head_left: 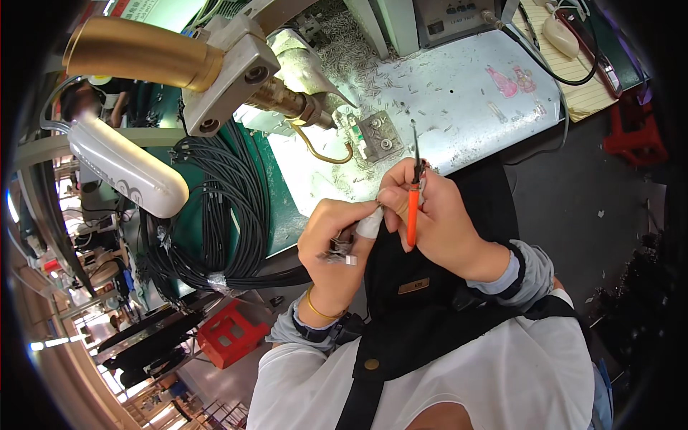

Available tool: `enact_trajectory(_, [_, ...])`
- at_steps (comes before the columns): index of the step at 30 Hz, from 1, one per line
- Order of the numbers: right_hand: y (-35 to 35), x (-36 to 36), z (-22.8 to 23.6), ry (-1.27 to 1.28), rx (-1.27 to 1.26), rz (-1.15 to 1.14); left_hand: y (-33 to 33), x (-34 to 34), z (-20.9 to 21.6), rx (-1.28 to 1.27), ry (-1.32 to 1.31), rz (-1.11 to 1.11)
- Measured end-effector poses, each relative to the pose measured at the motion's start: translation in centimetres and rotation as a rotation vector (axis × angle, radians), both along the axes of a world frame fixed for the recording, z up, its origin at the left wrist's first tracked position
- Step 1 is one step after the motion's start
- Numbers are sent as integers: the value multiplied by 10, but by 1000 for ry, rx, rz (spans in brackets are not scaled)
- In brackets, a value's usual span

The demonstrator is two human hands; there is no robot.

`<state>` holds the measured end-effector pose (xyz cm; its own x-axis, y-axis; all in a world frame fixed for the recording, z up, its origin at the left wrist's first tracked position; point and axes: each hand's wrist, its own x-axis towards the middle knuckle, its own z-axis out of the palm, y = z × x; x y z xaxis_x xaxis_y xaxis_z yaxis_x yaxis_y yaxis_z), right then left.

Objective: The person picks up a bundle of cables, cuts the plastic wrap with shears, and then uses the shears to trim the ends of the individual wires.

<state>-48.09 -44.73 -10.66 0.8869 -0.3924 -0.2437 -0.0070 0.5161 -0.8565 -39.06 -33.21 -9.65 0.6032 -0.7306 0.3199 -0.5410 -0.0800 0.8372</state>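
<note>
My left hand is closed, its thumb wrapped in white tape. Small grey, metallic-looking pieces with a whitish end show against its palm; their kind is unclear. My right hand is closed round a slim tool with an orange handle and a thin dark tip pointing away from me. The fingertips of both hands meet in front of my black apron. Whatever they pinch there is too small to make out.
A machine with a brass-coloured cylinder and a curved brass tube stands over a small metal fixture. Metal scraps litter the pale work plate. Coiled black cables lie left, beside a white rounded casing. Red stools stand below.
</note>
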Motion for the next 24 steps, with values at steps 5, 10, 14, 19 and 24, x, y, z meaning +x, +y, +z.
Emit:
enact_trajectory(5, [4, 4, -3, -12, -104, -101, -2, 0, -11, -18, -23, 20])
enact_trajectory(10, [4, 4, -1, -9, 66, -119, -4, 2, 3, 53, 715, 97])
enact_trajectory(14, [-4, -10, -11, 51, -517, -38, -3, 3, 6, -11, 732, 96])
enact_trajectory(19, [2, -14, -12, 218, -944, 56, -4, 1, 6, -61, 649, 120])
enact_trajectory(24, [7, -12, -16, 196, -943, 69, -5, 2, 6, -74, 595, 98])
